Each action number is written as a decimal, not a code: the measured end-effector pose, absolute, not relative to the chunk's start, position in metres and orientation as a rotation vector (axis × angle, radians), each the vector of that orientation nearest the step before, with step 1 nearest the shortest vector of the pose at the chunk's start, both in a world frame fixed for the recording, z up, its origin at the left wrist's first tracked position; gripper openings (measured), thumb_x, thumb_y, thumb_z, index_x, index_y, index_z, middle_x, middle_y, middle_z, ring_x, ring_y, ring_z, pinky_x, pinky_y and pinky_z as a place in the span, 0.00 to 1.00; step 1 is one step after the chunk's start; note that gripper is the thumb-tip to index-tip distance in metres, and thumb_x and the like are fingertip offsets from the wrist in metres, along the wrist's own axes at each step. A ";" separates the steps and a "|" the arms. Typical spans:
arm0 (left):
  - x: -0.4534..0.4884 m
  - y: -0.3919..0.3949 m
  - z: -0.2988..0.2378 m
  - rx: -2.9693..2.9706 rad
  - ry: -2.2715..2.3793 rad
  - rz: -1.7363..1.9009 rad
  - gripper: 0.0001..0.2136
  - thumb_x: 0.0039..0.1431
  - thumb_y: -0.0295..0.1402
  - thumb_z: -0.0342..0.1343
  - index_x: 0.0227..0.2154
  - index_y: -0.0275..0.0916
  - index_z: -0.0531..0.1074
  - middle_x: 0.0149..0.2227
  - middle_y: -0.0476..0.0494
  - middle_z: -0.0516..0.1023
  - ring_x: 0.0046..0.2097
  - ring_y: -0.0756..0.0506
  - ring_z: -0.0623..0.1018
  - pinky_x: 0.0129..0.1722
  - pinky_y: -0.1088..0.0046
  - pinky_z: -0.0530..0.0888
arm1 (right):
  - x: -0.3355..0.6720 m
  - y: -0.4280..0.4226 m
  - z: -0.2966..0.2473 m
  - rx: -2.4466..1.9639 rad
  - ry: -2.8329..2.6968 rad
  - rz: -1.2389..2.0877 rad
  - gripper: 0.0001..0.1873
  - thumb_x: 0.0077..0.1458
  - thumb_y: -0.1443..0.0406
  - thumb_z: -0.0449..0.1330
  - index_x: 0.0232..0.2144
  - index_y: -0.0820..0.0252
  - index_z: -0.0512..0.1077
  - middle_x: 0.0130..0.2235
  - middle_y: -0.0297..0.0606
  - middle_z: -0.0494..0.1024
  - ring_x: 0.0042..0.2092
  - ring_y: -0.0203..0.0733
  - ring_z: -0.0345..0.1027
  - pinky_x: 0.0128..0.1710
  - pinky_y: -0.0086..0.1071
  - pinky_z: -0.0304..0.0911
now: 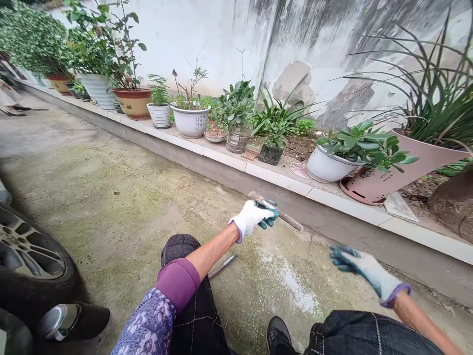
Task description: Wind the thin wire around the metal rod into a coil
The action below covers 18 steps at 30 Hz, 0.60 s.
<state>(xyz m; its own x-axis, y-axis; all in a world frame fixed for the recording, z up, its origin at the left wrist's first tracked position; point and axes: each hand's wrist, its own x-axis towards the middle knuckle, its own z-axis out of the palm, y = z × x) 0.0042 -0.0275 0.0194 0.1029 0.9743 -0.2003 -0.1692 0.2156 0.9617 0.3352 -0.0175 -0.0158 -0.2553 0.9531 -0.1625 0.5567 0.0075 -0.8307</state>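
My left hand, in a white glove with green-coated fingers, is closed around the middle of a short, worn brown stick. The stick is held above the concrete, near the foot of the raised planter edge, and both its ends stick out of the grip. To the right, my right hand wears a matching glove; its fingers are stretched out and hold nothing. White powder lies scattered on the ground between my hands and my shoe. A thin grey rod lies beside my left knee, partly hidden behind the leg.
Potted plants line the tiled ledge along the wall, among them a white pot and a tilted pink pot. A car wheel and a dark object with a shiny end are at left. Another person's feet show far left.
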 end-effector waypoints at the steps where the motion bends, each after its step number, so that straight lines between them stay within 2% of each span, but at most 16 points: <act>1: 0.006 -0.027 0.018 0.967 1.111 1.077 0.13 0.49 0.27 0.66 0.38 0.31 0.75 0.25 0.49 0.76 0.22 0.53 0.75 0.18 0.80 0.68 | 0.334 -0.010 -0.010 -1.549 -1.781 1.175 0.22 0.53 0.45 0.59 0.43 0.49 0.76 0.42 0.54 0.79 0.41 0.55 0.76 0.42 0.49 0.74; 3: 0.012 -0.026 0.017 0.980 1.117 1.077 0.14 0.48 0.27 0.67 0.39 0.32 0.75 0.25 0.49 0.76 0.22 0.53 0.75 0.18 0.80 0.68 | 0.321 0.001 0.008 -1.497 -1.739 1.175 0.26 0.48 0.45 0.62 0.44 0.53 0.75 0.44 0.52 0.80 0.43 0.56 0.77 0.46 0.51 0.73; 6: 0.020 -0.026 0.017 0.969 1.107 1.084 0.13 0.50 0.25 0.65 0.40 0.31 0.75 0.25 0.48 0.76 0.22 0.52 0.75 0.18 0.79 0.68 | 0.280 0.005 0.034 -1.362 -1.972 1.004 0.29 0.49 0.49 0.62 0.50 0.56 0.72 0.50 0.46 0.79 0.50 0.52 0.75 0.52 0.44 0.71; 9: 0.023 -0.028 0.022 0.926 1.082 1.103 0.11 0.51 0.23 0.63 0.39 0.31 0.75 0.26 0.47 0.77 0.22 0.52 0.75 0.19 0.78 0.69 | 0.234 -0.002 0.043 -1.416 -2.277 0.565 0.32 0.50 0.52 0.61 0.55 0.57 0.70 0.52 0.45 0.79 0.50 0.53 0.74 0.51 0.46 0.70; 12: 0.023 -0.031 0.029 0.896 1.033 1.121 0.08 0.51 0.21 0.61 0.36 0.30 0.75 0.26 0.46 0.77 0.22 0.52 0.76 0.19 0.78 0.69 | 0.205 -0.007 0.042 -1.421 -2.477 0.182 0.27 0.54 0.58 0.58 0.55 0.61 0.70 0.52 0.49 0.78 0.50 0.56 0.73 0.49 0.48 0.68; 15: 0.023 -0.032 0.036 0.875 0.984 1.129 0.02 0.53 0.20 0.59 0.31 0.29 0.74 0.26 0.45 0.77 0.23 0.52 0.76 0.20 0.79 0.68 | 0.195 -0.005 0.046 -1.381 -2.547 0.073 0.23 0.56 0.64 0.55 0.54 0.60 0.71 0.50 0.47 0.78 0.49 0.52 0.73 0.48 0.42 0.67; 18: 0.020 -0.027 0.038 0.882 0.977 1.138 0.02 0.53 0.21 0.59 0.31 0.30 0.74 0.27 0.44 0.78 0.25 0.52 0.76 0.22 0.78 0.70 | 0.192 -0.002 0.055 -1.461 -2.558 0.001 0.23 0.58 0.65 0.54 0.56 0.60 0.69 0.51 0.47 0.76 0.49 0.50 0.71 0.44 0.37 0.65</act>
<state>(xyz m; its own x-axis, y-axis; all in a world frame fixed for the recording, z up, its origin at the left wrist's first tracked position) 0.0204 -0.0273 0.0381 0.1321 0.9772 -0.1663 -0.3125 0.2003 0.9285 0.1923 -0.0024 0.0552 -0.4935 0.8533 0.1684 0.8532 0.5125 -0.0968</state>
